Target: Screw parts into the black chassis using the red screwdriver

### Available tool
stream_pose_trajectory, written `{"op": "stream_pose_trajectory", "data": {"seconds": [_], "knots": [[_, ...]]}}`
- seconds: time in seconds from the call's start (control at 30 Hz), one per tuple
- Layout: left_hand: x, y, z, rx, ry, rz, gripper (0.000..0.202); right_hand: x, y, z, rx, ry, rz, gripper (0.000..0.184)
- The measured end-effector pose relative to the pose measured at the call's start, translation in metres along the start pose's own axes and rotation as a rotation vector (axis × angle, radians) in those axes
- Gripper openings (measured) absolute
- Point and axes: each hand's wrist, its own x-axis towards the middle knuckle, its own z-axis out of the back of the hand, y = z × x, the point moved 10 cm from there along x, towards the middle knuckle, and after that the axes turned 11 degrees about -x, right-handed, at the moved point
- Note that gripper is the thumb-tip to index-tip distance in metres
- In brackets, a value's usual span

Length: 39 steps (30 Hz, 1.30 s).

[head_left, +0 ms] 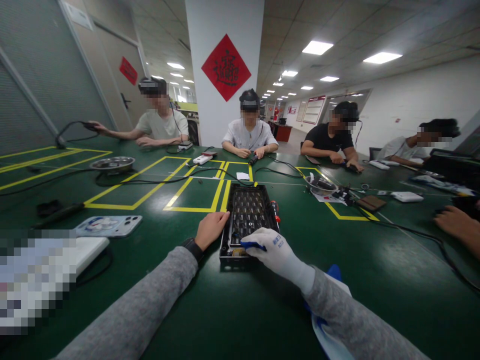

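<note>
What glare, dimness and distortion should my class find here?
Head view: ceiling lights glare white; head view: the green table has pale sheen at right; head view: the dark case looks dim inside; head view: the edges look stretched.

On a green table (180, 315), the person's bare left hand (212, 231) rests against the left edge of a black case (235, 260) holding rows of small metallic pieces (248, 206). The right hand (275, 251), in a white glove with blue on the palm side, reaches over the case's near right corner, fingertips partly hidden. A phone (108, 226) lies to the left; four people wearing headsets sit beyond, near yellow tape outlines (110, 206).
</note>
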Motion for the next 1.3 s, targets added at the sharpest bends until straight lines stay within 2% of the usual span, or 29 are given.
{"op": "stream_pose_trajectory", "data": {"seconds": [0.37,0.67,0.9,1.3], "knots": [[-0.0003,0.0007,0.0002,-0.003,0.006,0.035,0.051,-0.0001,0.0014,0.0019,-0.011,-0.003,-0.006,0.022],[0.0007,0.0008,-0.0005,0.003,-0.002,0.003,0.052,-0.0008,0.0015,0.0011,-0.049,-0.001,0.004,0.023],[-0.0001,0.0011,-0.0006,-0.001,0.009,0.032,0.05,0.0006,0.0,0.0012,0.002,0.0,-0.006,0.023],[0.0004,0.0007,-0.0008,-0.011,0.004,0.004,0.052,-0.0017,-0.0034,0.0035,0.027,-0.042,-0.024,0.023]]}}
